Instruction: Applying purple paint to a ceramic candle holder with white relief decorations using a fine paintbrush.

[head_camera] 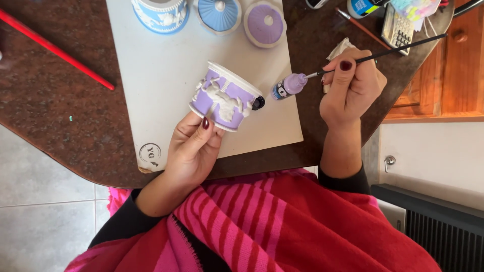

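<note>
We are holding a small lilac ceramic pot with white relief figures point(226, 96) tilted above the pale work mat point(161, 75), our left hand point(194, 146) closing on its base from below. Our right hand point(350, 85) is pinching a thin dark paintbrush point(388, 52), its tip touching the lilac paint bottle point(288, 86) just beside the pot. Two round lids point(242, 17) are lying beyond.

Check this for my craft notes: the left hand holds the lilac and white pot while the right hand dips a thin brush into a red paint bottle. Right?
Not quite. The head view shows the paint bottle is lilac, not red. The rest holds: the left hand holds the lilac and white pot, and the right hand puts the thin brush to the bottle.
</note>
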